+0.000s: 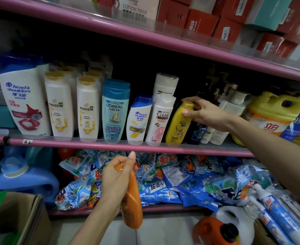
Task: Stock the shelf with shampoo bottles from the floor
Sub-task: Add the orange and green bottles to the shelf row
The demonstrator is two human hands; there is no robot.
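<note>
My right hand [205, 113] grips the cap of a yellow Rejoice shampoo bottle [178, 127], which stands tilted on the pink-edged middle shelf [85, 142], right of a white Clear bottle [160, 119]. My left hand [118, 177] holds an orange shampoo bottle [133, 207] by its upper part, cap up, below the shelf edge and in front of the lower shelf. Several shampoo bottles line the shelf to the left: Head & Shoulders [24, 99], two Pantene [59, 106], L'Oreal [114, 110].
Dark and white bottles [207, 131] and a yellow detergent jug [274, 115] fill the shelf's right side. Blue detergent bags [172, 181] pile on the lower shelf. A cardboard box [20, 218] stands bottom left; an orange and white jug [221, 227] sits on the floor.
</note>
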